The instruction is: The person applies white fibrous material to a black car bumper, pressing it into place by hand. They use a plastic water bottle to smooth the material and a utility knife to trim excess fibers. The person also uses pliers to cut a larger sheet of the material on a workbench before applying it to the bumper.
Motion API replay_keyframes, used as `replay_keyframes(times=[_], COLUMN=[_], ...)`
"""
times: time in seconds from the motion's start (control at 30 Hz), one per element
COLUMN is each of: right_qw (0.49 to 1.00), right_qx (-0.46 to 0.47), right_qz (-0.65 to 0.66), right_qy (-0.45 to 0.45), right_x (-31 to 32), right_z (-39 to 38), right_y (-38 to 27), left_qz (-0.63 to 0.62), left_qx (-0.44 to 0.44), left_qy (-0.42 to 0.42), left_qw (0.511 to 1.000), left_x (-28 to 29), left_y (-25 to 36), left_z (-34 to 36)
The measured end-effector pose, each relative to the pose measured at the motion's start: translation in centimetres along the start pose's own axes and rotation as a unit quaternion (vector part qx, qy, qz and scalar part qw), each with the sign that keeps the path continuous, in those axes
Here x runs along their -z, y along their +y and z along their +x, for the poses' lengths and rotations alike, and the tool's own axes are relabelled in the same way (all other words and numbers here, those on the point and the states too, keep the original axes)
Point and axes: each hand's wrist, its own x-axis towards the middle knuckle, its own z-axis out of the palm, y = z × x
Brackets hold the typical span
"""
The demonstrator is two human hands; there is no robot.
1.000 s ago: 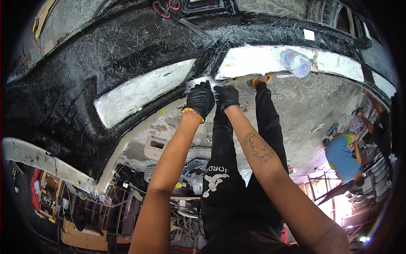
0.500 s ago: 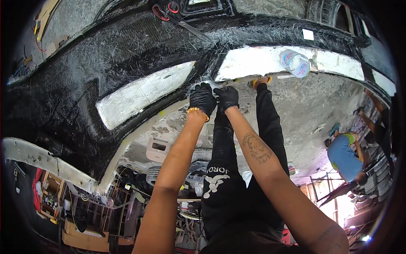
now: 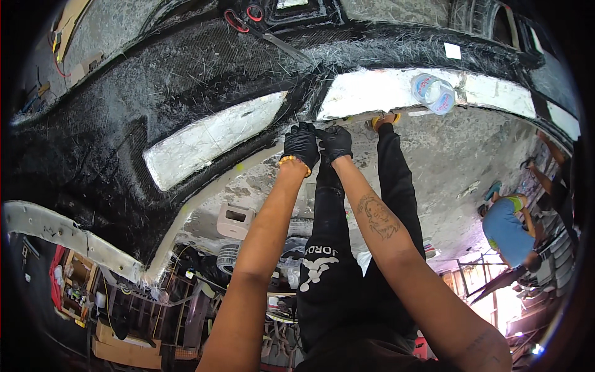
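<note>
A large black moulded panel (image 3: pixel 124 124), covered in loose pale fibres, spreads in front of me. At its near edge my left hand (image 3: pixel 302 146), in a black glove with a yellow bead bracelet at the wrist, has its fingers curled closed. Right beside it, my right hand (image 3: pixel 336 142), gloved the same, is also closed, its thumb side towards the left. Whatever the fingers pinch is hidden by the gloves. White sections (image 3: pixel 217 139) are set along the panel. On the right one stands a clear plastic container (image 3: pixel 432 94) with a blue and pink label.
Red-handled scissors (image 3: pixel 243 20) lie on the panel's far part. A small white square (image 3: pixel 452 51) rests farther right. Below the edge are a concrete floor (image 3: pixel 446 149), a beige plastic case (image 3: pixel 234 221) and a cardboard box (image 3: pixel 124 347). Another person in blue (image 3: pixel 508 229) bends at the right.
My left hand has shifted slightly to the right and down along the panel edge. The right hand stays close beside it, almost unmoved. Both remain closed.
</note>
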Motion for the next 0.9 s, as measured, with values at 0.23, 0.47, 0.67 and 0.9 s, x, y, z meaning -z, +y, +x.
replay_keyframes(times=[0.23, 0.47, 0.67, 0.9], right_qw=[0.999, 0.999, 1.0, 0.999], right_qx=[0.008, -0.017, -0.007, 0.016], right_qz=[0.035, 0.034, 0.008, 0.021], right_qy=[-0.008, -0.031, -0.027, -0.043], right_x=[0.2, 0.4, 0.6, 1.6], right_z=[0.2, -0.4, -0.1, -1.2], right_y=[0.5, 0.1, 0.7, 0.7], left_qz=[-0.002, 0.009, 0.022, -0.021], left_qx=[0.023, 0.049, 0.024, 0.01], left_qy=[0.002, -0.013, -0.016, 0.085], left_qw=[1.0, 0.999, 0.999, 0.996], left_x=[0.1, 0.5, -0.5, -1.3], left_y=[0.0, -1.3, -1.6, -0.4], left_z=[0.4, -0.7, -1.8, -3.4])
